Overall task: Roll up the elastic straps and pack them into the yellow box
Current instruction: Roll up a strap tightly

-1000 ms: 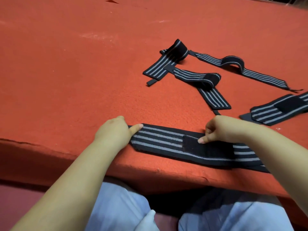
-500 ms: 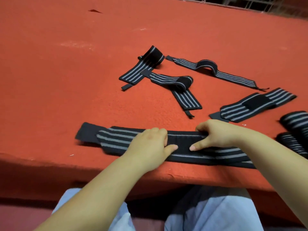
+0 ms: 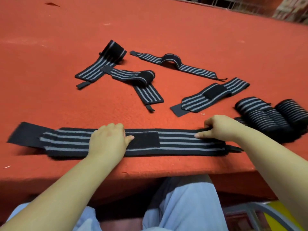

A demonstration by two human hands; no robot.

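The left hand [image 3: 108, 140] presses flat on the long strap [image 3: 175, 142] at lower centre, the right hand [image 3: 218, 127] pinches its far edge, and the rolled straps [image 3: 270, 117] are cut off at the frame's right edge.

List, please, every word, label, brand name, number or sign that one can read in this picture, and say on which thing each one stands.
None: no readable text shows anywhere.
The flat strap under both hands: only grey stripes and a plain black fastening patch.
The loose straps and rolled straps on the red table: stripes only, no label visible.
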